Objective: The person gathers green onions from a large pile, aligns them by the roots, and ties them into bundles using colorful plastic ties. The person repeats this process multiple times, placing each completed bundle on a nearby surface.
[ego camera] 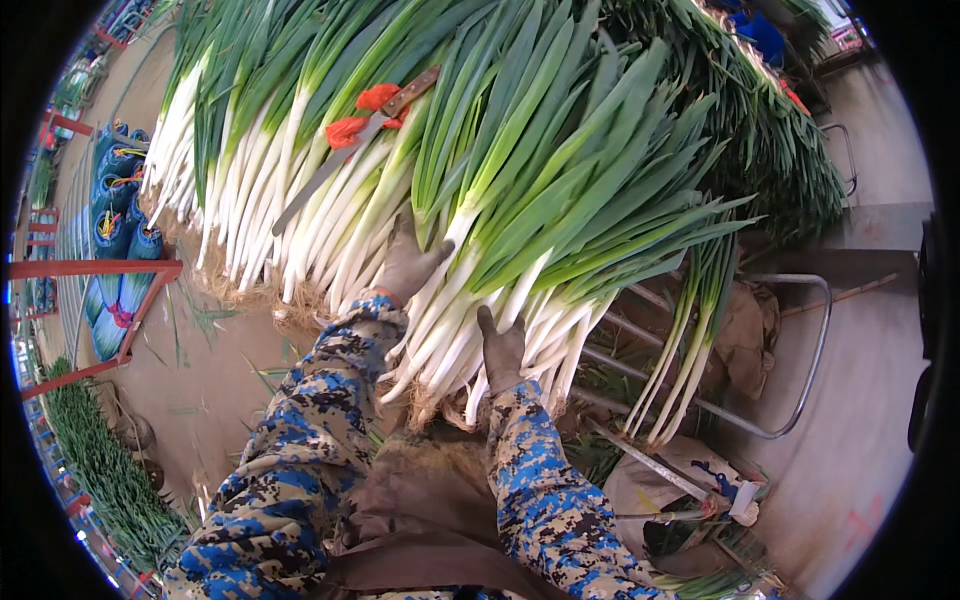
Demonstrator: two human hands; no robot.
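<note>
A wide heap of long green onions (450,300) lies before me, white stalks and roots towards me, green leaves pointing away. My left hand (412,259), in a greyish work glove, presses between stalks with its thumb spread to the right. Gloved too, my right hand (502,346) rests on the white stalks nearer the roots, thumb and fingers apart; whether either hand grips stalks is unclear. A knife (319,187) with a wooden handle lies across the onions to the upper left, beside red plastic (346,132).
A metal tube rack (814,352) at right holds a few separate onions (694,337). Red metal frame bars (90,268) and blue-wrapped bundles (112,232) stand at left. More leafy bundles (787,165) lie at upper right. A brown apron (427,510) covers my front.
</note>
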